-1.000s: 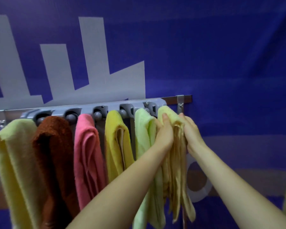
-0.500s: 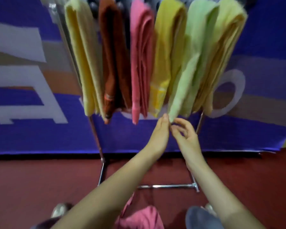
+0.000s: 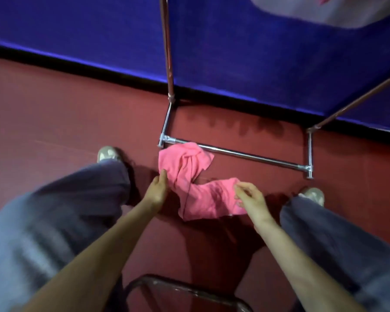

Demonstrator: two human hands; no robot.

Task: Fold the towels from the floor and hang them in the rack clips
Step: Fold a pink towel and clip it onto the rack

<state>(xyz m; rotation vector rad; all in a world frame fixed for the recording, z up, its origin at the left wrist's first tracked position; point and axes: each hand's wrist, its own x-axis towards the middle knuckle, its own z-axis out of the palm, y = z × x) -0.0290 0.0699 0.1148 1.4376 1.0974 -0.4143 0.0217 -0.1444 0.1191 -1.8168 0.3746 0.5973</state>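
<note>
Hands (image 3: 203, 194) flank crumpled pink towel's (image 3: 196, 188) edges.

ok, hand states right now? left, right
Left hand: open, fingertips at the pink towel's left edge, no grip.
Right hand: open, fingers curled over the towel's right end, not closed on it.

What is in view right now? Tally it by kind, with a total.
Pink towel, crumpled on the floor: 1
Hands: 2, left, right
Shoes: 2, left, right
Rack base frame: 1
Total: 6
</note>
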